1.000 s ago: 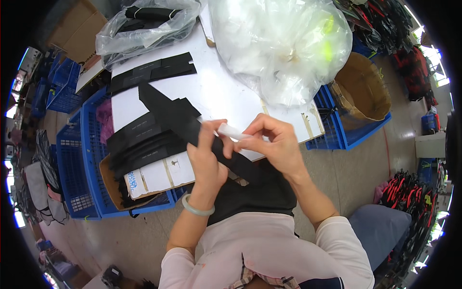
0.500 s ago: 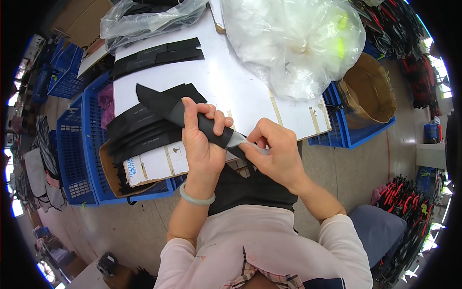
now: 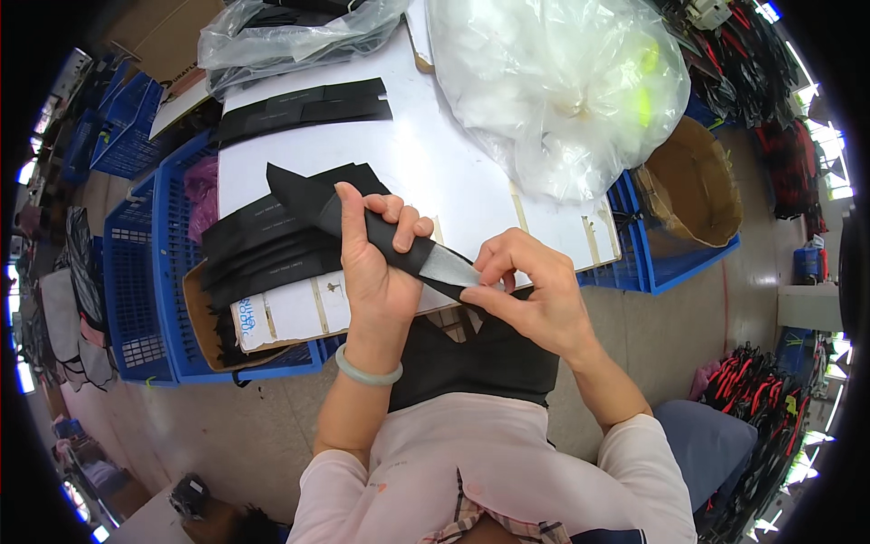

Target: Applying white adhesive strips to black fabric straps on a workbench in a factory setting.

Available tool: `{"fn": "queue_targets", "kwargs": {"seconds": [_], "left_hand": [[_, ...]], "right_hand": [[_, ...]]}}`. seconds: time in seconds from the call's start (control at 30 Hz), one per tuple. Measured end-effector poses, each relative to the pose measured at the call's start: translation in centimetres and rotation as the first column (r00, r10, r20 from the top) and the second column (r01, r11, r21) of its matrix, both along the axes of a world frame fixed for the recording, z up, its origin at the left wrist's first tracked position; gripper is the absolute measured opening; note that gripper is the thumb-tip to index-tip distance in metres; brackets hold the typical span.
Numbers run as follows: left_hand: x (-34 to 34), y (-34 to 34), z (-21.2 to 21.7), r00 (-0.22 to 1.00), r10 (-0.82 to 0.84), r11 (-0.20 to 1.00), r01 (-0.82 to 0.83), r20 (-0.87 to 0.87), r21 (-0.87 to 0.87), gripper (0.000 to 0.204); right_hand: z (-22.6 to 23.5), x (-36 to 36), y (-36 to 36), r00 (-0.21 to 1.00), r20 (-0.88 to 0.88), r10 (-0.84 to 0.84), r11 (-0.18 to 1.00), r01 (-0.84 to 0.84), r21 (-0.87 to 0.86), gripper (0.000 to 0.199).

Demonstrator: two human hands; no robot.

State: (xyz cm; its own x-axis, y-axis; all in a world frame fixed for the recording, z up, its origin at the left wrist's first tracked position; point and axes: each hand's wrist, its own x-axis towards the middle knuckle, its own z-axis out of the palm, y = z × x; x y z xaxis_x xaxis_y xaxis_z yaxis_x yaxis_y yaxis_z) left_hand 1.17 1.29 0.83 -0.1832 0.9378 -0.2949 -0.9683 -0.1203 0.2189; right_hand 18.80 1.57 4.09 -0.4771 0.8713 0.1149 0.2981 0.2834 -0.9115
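Note:
My left hand (image 3: 381, 272) is wrapped around a black fabric strip (image 3: 304, 198), thumb pointing up along it. From the strip's near right end shows a light grey piece (image 3: 444, 267), flat and pale against the black. My right hand (image 3: 544, 295) pinches the tip of that grey piece between thumb and fingers. Under and left of the held strip, a fanned stack of black fabric strips (image 3: 263, 238) lies at the table's near left corner. The lower part of the held strip is partly hidden behind my right hand.
More black strips (image 3: 313, 111) lie farther back on the white table (image 3: 412, 127). A large clear plastic bag (image 3: 553, 91) covers the back right, another clear bag (image 3: 304, 45) the back left. Blue crates (image 3: 136, 290) flank the table; a cardboard box (image 3: 693, 186) stands at right.
My right hand has shifted slightly to the right, drawing the grey piece flatter and into fuller view. My left hand keeps its hold on the black strip.

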Motion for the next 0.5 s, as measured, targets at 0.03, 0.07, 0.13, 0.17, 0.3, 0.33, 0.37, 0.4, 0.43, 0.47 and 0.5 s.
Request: {"fn": "queue_targets", "kwargs": {"seconds": [0.03,0.07,0.13,0.17,0.3,0.33,0.37,0.4,0.43,0.47,0.5], "left_hand": [[0.3,0.0,0.0,1.000,-0.009,1.000,0.009,0.000,0.003,0.041],[0.6,0.1,0.1,1.000,-0.019,1.000,0.019,0.000,0.006,0.041],[1.9,-0.1,0.5,0.998,-0.062,0.998,0.062,0.008,-0.018,0.040],[1.7,0.1,0.5,0.999,-0.033,0.999,0.033,0.037,-0.022,0.040],[0.0,0.3,0.3,0.995,-0.002,1.000,0.001,0.098,0.011,0.040],[0.0,0.4,0.3,0.995,0.004,1.000,-0.005,0.099,0.009,0.040],[0.0,0.4,0.2,0.995,0.001,1.000,-0.002,0.102,0.006,0.040],[0.4,0.6,0.4,0.994,-0.014,1.000,0.014,0.110,0.006,0.040],[1.1,0.5,0.5,0.997,-0.029,1.000,0.030,0.074,-0.002,0.041],[1.2,0.5,0.5,0.996,-0.033,0.999,0.034,0.079,-0.004,0.041],[1.0,0.5,0.4,0.994,-0.025,1.000,0.026,0.104,-0.010,0.041]], "right_hand": [[-0.2,-0.3,0.0,0.998,-0.057,0.012,0.999,-0.009,0.048,0.020],[-0.3,-0.7,0.0,0.993,-0.113,0.026,0.995,-0.015,0.097,0.020],[-0.2,-2.2,0.2,0.993,-0.120,0.017,0.990,0.000,0.141,0.020],[-0.1,-2.5,0.3,0.991,-0.130,0.013,0.983,0.011,0.183,0.019],[-0.5,-2.0,0.9,0.988,-0.137,0.066,0.944,-0.018,0.331,0.019],[-0.8,-1.9,0.7,0.991,-0.132,0.032,0.944,0.013,0.330,0.018],[-1.2,-1.9,0.5,0.992,-0.128,-0.002,0.943,0.044,0.329,0.018],[-1.6,-2.2,0.5,0.992,-0.123,-0.007,0.943,0.047,0.329,0.018],[-2.0,-3.0,0.4,0.982,-0.186,-0.019,0.915,0.092,0.392,0.019],[-2.5,-3.3,0.3,0.968,-0.250,-0.025,0.882,0.139,0.450,0.019],[-3.0,-3.5,0.2,0.974,-0.225,-0.031,0.902,0.124,0.413,0.022]]}}
